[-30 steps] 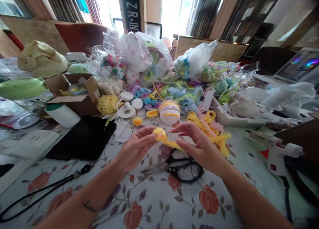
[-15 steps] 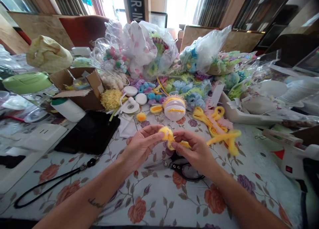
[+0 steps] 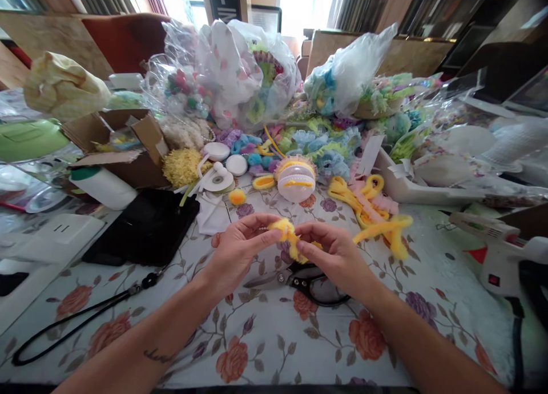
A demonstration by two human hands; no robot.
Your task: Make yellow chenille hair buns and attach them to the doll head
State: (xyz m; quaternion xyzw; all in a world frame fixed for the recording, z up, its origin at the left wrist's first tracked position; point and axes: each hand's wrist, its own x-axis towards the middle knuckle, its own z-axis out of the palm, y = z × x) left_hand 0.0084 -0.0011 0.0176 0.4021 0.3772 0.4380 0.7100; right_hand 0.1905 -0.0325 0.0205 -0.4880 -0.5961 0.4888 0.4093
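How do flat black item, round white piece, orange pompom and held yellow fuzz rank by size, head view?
1. Flat black item
2. Round white piece
3. Orange pompom
Unsure: held yellow fuzz, partly hidden by fingers.

Fuzzy yellow strip (image 3: 287,232); scissors (image 3: 314,288) with glossy handles.

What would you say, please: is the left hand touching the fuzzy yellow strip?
Touching: the head view shows the left hand pinching the fuzzy yellow strip at its thumb tip.

black scissor handles (image 3: 306,294) partly hidden behind the right hand (image 3: 336,252)
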